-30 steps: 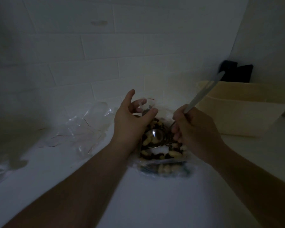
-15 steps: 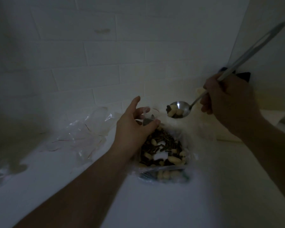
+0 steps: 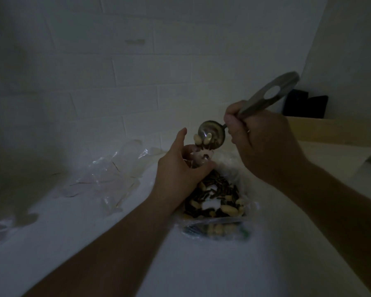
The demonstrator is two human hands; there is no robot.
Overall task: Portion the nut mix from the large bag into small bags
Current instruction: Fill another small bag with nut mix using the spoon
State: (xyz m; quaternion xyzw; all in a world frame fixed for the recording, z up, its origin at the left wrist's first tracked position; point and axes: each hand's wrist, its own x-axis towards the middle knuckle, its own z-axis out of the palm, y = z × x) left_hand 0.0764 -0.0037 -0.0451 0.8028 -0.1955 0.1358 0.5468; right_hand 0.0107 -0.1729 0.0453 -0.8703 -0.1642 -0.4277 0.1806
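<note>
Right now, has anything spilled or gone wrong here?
Nothing stands out. The right hand tips the spoon over a small bag held by the left hand; no nuts show on the counter.

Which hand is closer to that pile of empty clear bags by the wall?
Left. The left hand holds a small bag open just right of the empty clear bags. The right hand, gripping the spoon, is farther right, beyond the left hand.
</note>
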